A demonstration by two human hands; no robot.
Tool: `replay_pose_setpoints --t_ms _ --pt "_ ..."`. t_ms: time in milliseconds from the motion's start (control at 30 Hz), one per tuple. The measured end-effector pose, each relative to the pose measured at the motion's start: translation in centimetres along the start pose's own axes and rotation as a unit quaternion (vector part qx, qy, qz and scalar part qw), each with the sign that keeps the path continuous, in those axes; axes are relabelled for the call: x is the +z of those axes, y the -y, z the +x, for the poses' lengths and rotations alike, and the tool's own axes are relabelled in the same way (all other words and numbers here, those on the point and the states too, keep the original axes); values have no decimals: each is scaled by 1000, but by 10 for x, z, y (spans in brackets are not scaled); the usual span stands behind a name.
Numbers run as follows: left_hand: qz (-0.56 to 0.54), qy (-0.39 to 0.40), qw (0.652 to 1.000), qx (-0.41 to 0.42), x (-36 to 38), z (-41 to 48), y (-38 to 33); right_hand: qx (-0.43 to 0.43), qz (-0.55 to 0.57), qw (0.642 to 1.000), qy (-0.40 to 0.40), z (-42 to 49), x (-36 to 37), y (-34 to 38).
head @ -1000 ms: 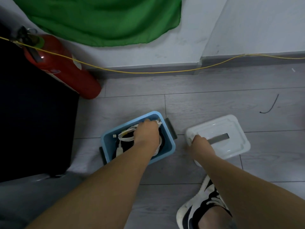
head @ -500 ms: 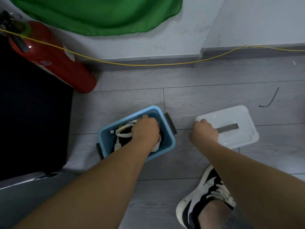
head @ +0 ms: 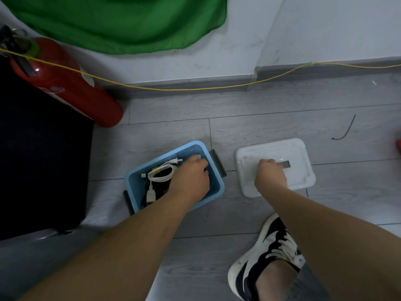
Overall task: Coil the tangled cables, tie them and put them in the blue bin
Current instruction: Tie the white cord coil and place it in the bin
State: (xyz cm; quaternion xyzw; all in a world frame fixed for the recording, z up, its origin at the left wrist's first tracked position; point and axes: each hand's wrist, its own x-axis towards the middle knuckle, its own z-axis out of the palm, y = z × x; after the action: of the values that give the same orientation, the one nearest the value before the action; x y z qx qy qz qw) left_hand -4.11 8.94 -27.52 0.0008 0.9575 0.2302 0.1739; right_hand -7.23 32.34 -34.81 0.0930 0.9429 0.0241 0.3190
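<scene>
Floor [head: 230, 187] between blue bin [head: 133, 191], lid [head: 300, 170] (apart)

1. Fingertips of the left grip [head: 191, 179] are hidden in the blue bin [head: 217, 181]; anything held cannot be told.
2. The handle of the lid [head: 299, 152] is partly covered by the right grip [head: 270, 174].
3. A red object [head: 398, 145] is cut off at the right edge.

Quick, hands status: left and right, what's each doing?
Left hand: inside the blue bin, fingers curled; grasp cannot be told.
Right hand: grips the white lid by its handle.
</scene>
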Motion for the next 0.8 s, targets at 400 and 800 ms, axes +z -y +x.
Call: replay_pose_setpoints --t_ms 400,800 --pt "-1 19 1000 -6 -26 -10 15 -156 -181 965 -107 -7 -41 -16" --pt "-204 -38 972 -107 -87 -61 4 -232 -89 946 -209 -110 -192 48"
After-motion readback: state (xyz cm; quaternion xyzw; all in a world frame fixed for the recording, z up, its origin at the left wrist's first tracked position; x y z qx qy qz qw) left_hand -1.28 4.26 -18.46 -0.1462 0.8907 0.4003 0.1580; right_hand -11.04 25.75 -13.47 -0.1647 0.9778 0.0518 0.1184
